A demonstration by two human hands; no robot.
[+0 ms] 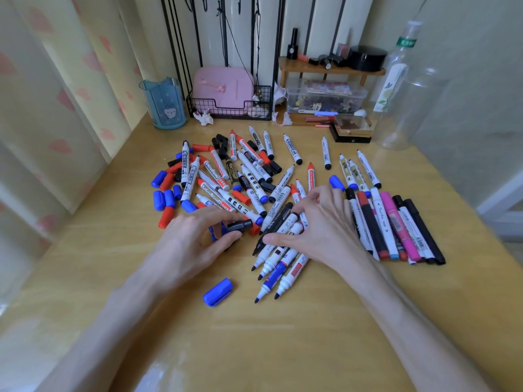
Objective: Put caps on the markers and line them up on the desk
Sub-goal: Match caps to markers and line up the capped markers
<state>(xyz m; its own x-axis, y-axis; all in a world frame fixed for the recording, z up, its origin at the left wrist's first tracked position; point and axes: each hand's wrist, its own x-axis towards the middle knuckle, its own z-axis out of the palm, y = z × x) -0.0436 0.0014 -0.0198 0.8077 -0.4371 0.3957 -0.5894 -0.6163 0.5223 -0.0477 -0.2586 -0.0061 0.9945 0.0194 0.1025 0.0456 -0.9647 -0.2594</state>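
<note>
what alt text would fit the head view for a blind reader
A person's left hand pinches a black plastic cap while the right hand grips a bundle of uncapped white markers on a yellow wooden desk. Behind lies a jumbled pile of uncapped markers and loose red, blue and black caps; a row of capped markers sits to the right.

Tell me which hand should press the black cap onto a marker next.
Left. The left hand pinches the black cap in its fingers, close beside the uncapped markers that the right hand grips, so it probably need only slide across.
</note>
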